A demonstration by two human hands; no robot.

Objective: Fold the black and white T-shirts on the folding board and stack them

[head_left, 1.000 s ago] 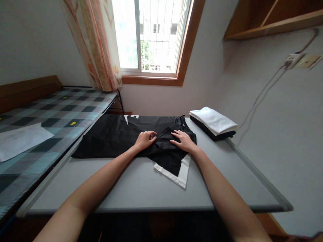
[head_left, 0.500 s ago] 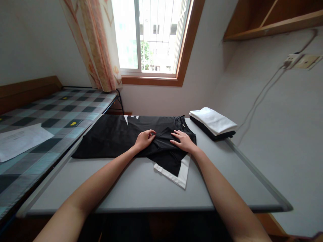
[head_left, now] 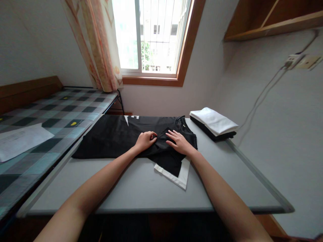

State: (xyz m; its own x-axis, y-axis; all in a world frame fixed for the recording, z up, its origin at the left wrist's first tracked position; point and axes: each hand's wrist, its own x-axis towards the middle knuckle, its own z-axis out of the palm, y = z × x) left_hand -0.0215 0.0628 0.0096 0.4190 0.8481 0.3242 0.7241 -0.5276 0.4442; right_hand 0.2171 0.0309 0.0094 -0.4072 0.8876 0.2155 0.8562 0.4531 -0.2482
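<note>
A black T-shirt with white marks lies folded lengthwise on the grey table, its collar to the right. Its sleeve, edged with a white band, points toward me. My left hand rests on the middle of the shirt, thumb and forefinger pinched together at the cloth by the sleeve fold. Flat on the folded sleeve part lies my right hand, fingers spread and holding nothing. The cloth under both palms is hidden.
Folded clothes, a white one on top of a black one, lie at the table's far right. A bed with a checked cover and a paper sheet stands left. Wall and cables are on the right.
My right hand has slid slightly left across the shirt, closer to my left hand. My left thumb and forefinger have drawn together. The shirt stays in nearly the same place.
</note>
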